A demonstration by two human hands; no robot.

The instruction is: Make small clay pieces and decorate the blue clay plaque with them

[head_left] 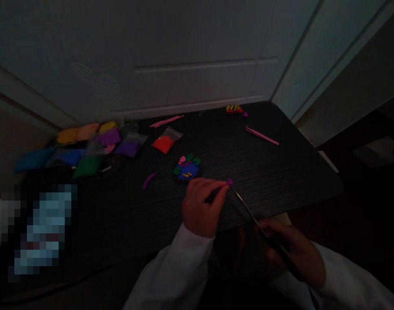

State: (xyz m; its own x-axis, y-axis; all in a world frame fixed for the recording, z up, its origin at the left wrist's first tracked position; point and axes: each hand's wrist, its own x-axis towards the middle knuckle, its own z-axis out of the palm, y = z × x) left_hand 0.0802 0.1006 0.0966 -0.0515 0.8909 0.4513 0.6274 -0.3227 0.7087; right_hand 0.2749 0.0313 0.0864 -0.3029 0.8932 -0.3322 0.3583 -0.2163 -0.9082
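Thumb and forefinger of my left hand [201, 204] pinch a small purple clay piece [229, 182] above the dark tabletop. My right hand [294, 249] is closed around the dark handle of a long thin metal tool [245, 206], whose tip meets the purple piece. Just behind my left hand sits a small clay pond model [188, 170], blue in the middle, with green leaves, a pink flower and yellow bits. A curved purple clay strip [149, 179] lies left of it.
Bags of coloured clay, among them a green one [87, 166] and a red one [164, 143], lie at the back left. Pink tweezers [262, 135], pink tools [167, 121] and a small clay flower box [234, 110] rest farther back. A panelled white surface [197, 82] rises behind the table [126, 224].
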